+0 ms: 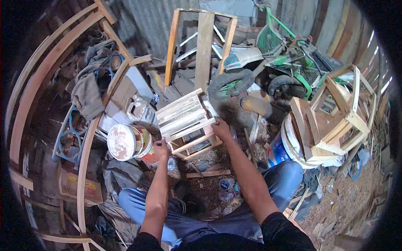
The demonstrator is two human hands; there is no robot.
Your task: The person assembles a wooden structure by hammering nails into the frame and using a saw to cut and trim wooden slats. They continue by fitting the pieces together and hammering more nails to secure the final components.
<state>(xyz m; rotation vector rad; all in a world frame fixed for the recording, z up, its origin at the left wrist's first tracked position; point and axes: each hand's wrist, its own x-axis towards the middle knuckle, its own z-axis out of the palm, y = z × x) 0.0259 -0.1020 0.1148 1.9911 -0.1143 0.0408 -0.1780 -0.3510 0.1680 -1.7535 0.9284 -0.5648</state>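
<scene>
A small wooden stool [184,115] with a slatted top hangs tilted in front of me, its slats facing up and away and its lower frame toward me. My left hand [161,149] is closed on its near left corner. At the right edge of the slats, my right hand [220,129] grips the stool's other near corner. Some of the fingers of both hands are hidden behind the wood. Just left of my left hand stand stacked paint buckets [122,142] with a whitish lid.
More wooden stools [335,121] are piled on a large bucket [278,150] at the right. A wooden frame [86,167] runs down the left. Behind are a plastic jug [140,109], a tire [230,83] and green bike parts [272,39]. Debris litters the ground.
</scene>
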